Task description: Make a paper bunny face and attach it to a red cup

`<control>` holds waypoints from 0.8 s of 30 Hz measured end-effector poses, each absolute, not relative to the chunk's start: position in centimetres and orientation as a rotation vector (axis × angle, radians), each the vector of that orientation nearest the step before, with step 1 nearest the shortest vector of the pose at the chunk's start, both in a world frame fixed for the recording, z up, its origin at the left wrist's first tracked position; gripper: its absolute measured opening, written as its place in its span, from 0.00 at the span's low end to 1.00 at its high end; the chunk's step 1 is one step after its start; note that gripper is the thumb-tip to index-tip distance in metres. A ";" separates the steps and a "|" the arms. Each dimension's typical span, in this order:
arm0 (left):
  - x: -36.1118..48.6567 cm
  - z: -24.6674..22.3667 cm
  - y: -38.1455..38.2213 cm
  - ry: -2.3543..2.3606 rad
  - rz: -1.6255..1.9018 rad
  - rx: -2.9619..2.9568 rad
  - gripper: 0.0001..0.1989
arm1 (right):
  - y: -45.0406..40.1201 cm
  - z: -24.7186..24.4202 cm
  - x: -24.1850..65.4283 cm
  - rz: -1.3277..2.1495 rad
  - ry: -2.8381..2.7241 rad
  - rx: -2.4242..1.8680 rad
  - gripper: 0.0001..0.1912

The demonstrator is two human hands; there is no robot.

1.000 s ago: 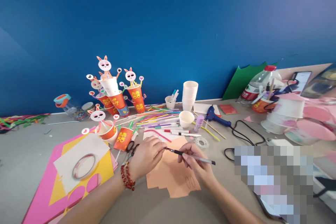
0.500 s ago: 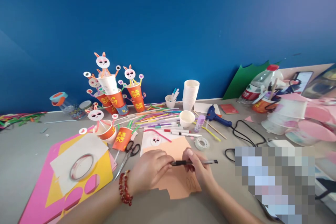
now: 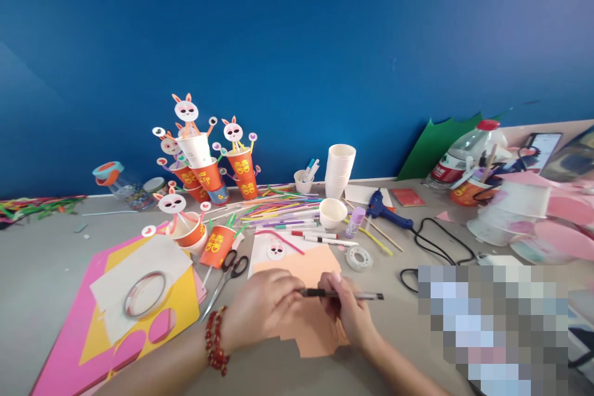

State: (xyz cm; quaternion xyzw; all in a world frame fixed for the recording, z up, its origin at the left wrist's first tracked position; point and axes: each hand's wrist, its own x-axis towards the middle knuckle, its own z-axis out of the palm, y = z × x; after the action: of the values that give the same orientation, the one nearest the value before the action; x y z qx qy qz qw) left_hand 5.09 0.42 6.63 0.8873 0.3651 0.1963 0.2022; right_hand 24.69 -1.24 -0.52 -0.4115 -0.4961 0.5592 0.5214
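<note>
Gripping the pen (image 3: pixel 315 292), the right hand (image 3: pixel 347 312) is closed around its barrel, holding it above the orange paper (image 3: pixel 320 334) near the middle of the bench (image 3: pixel 269 380). The left hand (image 3: pixel 266 303) has its fingers together at the pen's left end; whether they clamp the tip or something small there, I cannot tell. A slip of the right-hand grip could drag ink across those close fingertips, or drop the pen and leave a stray mark on the paper. The rabbit face (image 3: pixel 277 250) lies loose-looking just far of the left hand, so a careless reach could sweep it aside. The scissors (image 3: pixel 235 265) point toward the near left, close to the left wrist, where a backward move might catch the blades.
</note>
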 end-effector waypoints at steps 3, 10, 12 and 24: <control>2.4 6.3 3.3 1.316 0.648 2.604 0.13 | -0.8 -0.1 24.7 1.367 -1.381 -1.015 0.29; -0.6 5.0 7.2 1.692 0.356 2.861 0.11 | -0.6 0.3 24.4 1.327 -1.473 -1.121 0.26; -0.3 4.6 7.4 1.713 0.353 2.874 0.11 | -0.8 0.2 24.2 1.309 -1.537 -1.124 0.26; 1.5 3.8 8.7 1.811 0.381 2.855 0.14 | 0.0 1.8 27.0 0.990 -1.222 -1.148 0.23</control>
State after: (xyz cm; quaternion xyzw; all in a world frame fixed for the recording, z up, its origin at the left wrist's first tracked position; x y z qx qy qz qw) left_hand 1.50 8.74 3.82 0.8320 0.5278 0.1109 -0.1301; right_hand 27.04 0.05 1.80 -0.4876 -0.5190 0.4205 0.5622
